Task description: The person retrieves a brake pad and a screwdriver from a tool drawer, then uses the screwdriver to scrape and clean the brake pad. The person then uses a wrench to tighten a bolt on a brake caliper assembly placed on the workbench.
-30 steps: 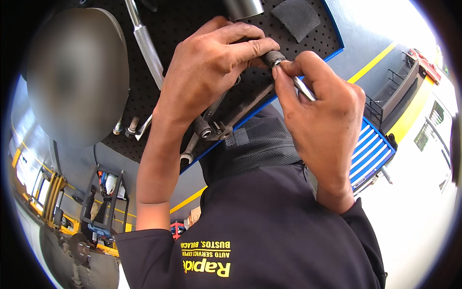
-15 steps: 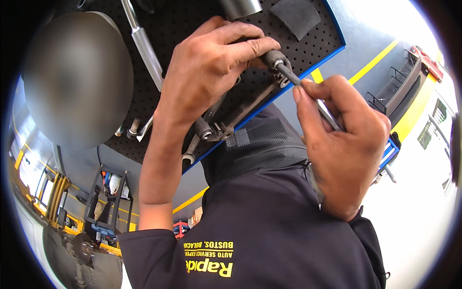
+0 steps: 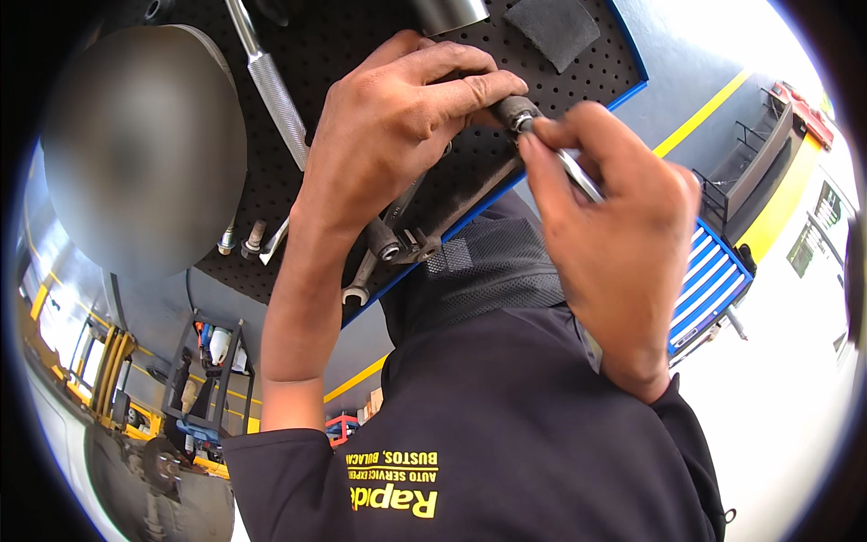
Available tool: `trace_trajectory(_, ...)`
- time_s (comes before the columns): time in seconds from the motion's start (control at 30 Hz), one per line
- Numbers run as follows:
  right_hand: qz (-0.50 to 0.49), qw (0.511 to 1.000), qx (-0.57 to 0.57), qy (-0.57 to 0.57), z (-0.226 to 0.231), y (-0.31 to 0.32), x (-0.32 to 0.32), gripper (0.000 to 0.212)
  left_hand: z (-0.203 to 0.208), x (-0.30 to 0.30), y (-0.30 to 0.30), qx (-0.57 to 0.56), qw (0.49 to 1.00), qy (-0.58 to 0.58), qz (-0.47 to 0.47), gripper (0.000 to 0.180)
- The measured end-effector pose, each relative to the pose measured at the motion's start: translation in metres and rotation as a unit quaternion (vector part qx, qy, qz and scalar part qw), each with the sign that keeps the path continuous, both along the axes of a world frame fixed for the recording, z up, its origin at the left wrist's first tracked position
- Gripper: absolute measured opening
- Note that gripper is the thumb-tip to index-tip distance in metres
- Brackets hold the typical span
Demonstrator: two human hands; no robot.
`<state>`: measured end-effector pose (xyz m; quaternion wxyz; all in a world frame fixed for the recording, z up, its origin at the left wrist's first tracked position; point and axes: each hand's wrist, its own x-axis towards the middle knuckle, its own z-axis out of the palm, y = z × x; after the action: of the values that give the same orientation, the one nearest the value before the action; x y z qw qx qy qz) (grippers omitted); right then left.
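My left hand [image 3: 397, 108] reaches over the perforated black work surface, its fingers wrapped round a dark metal bracket with a round sleeve end [image 3: 515, 110]. The bracket's grimy lower bar [image 3: 470, 194] runs along the blue edge, and its other round end [image 3: 383, 242] shows beside my left wrist. Between the thumb and fingers of my right hand [image 3: 623, 208], somewhat blurred, is a slim metal pin [image 3: 580, 175]. The pin's tip is at the mouth of the sleeve; how deep it sits is hidden. An open-end wrench [image 3: 358, 291] lies under the bracket.
A knurled tool handle [image 3: 278, 101] and two bolts [image 3: 254, 238] lie left of my left arm. Farther off are a metal cylinder [image 3: 452, 13] and a black pad [image 3: 553, 32]. A blurred grey oval [image 3: 144, 154] blocks the upper left. A blue drawer cabinet [image 3: 712, 285] stands at right.
My right hand has moved up and left with the pin, closer to the sleeve. Less of the pin shows now. My left hand and the bracket have hardly moved.
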<state>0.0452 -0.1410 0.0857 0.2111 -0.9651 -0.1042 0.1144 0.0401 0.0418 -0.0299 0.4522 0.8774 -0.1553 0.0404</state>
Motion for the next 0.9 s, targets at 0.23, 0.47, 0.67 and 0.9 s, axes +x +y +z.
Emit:
trace_trajectory(0.23,0.007,1.000,-0.021,0.001,-0.001,0.001,-0.001,0.015,-0.001,0.000,-0.002,0.009,1.000,-0.009,0.003,0.046)
trace_trajectory(0.47,0.024,0.998,0.011,-0.050,0.007,-0.013,-0.006,0.014,-0.001,0.000,-0.002,0.010,1.000,-0.015,0.004,0.046)
trace_trajectory(0.67,0.031,0.999,-0.001,-0.045,0.011,-0.014,-0.010,0.013,0.003,-0.005,-0.003,0.013,1.000,0.002,0.002,0.045)
trace_trajectory(0.9,0.059,0.996,-0.033,-0.062,-0.003,-0.005,-0.005,0.013,0.000,-0.003,-0.001,0.012,1.000,-0.008,0.001,0.045)
